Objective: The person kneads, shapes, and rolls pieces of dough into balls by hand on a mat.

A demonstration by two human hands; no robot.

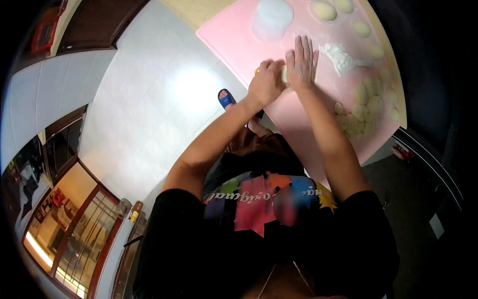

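Note:
A small piece of pale dough (285, 74) lies between my two hands over the pink mat (239, 35). My left hand (269, 82) curls its fingers around the dough from the left, hiding most of it. Against its other side rests my right hand (301, 65), flat with fingers stretched out. To the right of that hand, a heap of white flour (338, 57) sits on the mat, with what looks like a spoon handle (364, 63) sticking out. Several pale dough pieces (361, 109) cluster nearer my right forearm.
Larger rounded dough balls (323, 10) line the mat's far right side. A whitish translucent round object (273, 19) is at the far end; its kind is unclear. The mat's left edge borders the tiled floor (154, 84). A glazed wooden door (82, 239) stands at far left.

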